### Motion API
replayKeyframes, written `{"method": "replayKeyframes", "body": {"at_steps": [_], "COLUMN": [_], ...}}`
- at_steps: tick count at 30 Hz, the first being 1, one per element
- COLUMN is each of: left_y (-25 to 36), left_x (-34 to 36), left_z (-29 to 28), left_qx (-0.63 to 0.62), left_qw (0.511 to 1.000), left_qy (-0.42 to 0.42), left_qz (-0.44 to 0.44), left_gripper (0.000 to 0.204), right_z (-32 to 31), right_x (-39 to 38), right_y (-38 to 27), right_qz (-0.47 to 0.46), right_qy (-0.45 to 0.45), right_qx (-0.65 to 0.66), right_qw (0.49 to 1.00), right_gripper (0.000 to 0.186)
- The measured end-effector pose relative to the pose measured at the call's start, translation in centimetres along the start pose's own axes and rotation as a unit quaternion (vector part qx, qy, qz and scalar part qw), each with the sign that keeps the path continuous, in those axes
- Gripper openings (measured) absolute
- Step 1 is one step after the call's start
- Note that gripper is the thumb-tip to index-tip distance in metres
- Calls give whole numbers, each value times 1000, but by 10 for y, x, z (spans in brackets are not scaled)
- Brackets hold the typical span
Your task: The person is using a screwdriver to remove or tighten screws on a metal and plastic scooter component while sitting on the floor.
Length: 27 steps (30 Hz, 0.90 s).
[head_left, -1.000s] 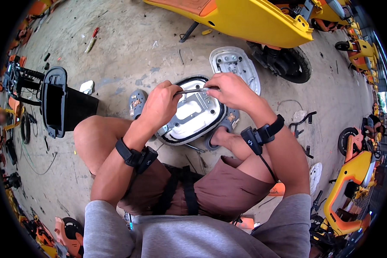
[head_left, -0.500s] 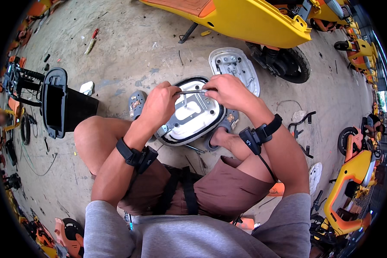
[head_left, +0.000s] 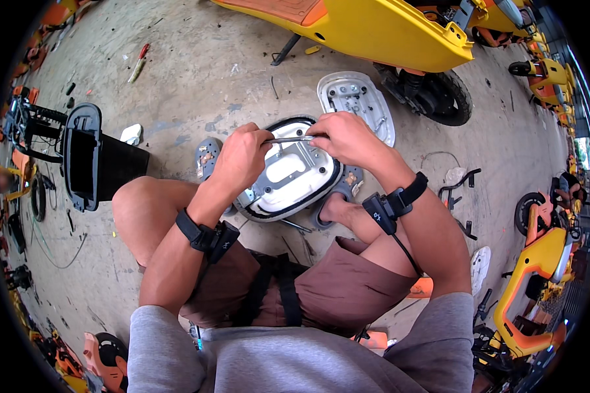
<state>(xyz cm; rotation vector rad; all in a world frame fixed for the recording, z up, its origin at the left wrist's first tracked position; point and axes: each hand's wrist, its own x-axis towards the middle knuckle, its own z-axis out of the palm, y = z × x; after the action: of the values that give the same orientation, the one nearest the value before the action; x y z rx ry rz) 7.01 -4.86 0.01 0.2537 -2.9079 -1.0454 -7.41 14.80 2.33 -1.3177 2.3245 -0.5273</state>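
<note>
Both hands are raised over a white seat-shaped panel (head_left: 266,204) with a black rim, which lies between my feet. A thin metal rod (head_left: 288,139) spans the space between my hands, roughly level. My left hand (head_left: 241,156) has its fingers closed on the rod's left end. The thumb and fingers of my right hand (head_left: 345,139) pinch its right end. My fingers cover both tips, so their shape is hidden. Below the rod, the panel shows a grey bracket and several small fasteners.
Just beyond my right hand lies a second white panel (head_left: 376,112). A black bin-like box (head_left: 123,161) stands at the left. A yellow scooter body (head_left: 387,33) on its stand is ahead. A red-handled tool (head_left: 139,63) and black bent bars (head_left: 462,190) lie on the concrete floor.
</note>
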Motion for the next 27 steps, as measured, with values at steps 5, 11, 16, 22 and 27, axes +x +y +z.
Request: {"method": "replayKeyframes", "body": {"at_steps": [5,11,16,22,27], "left_y": [2,3,5,3,-2], "left_x": [0,0,0,0,-1], "left_z": [-1,-4,-5,-4,0], "left_qx": [-4,-7,-6,-5,0], "left_qw": [1000,1000,1000,1000,1000], "left_qy": [-3,1,-4,6,-5], "left_qz": [-5,-9,-11,0,2], "left_gripper": [19,19,19,20,20], "right_z": [0,-1,-2,-2,2], "right_x": [0,1,0,0,1], "right_y": [0,-1,-2,-2,-3], "right_qz": [2,6,7,7,37], "right_qy": [-7,-5,-5,-8,-36], "right_qx": [-9,-3,-5,-8,-14], "right_qw": [1000,1000,1000,1000,999], "right_gripper": [24,24,25,25,26]}}
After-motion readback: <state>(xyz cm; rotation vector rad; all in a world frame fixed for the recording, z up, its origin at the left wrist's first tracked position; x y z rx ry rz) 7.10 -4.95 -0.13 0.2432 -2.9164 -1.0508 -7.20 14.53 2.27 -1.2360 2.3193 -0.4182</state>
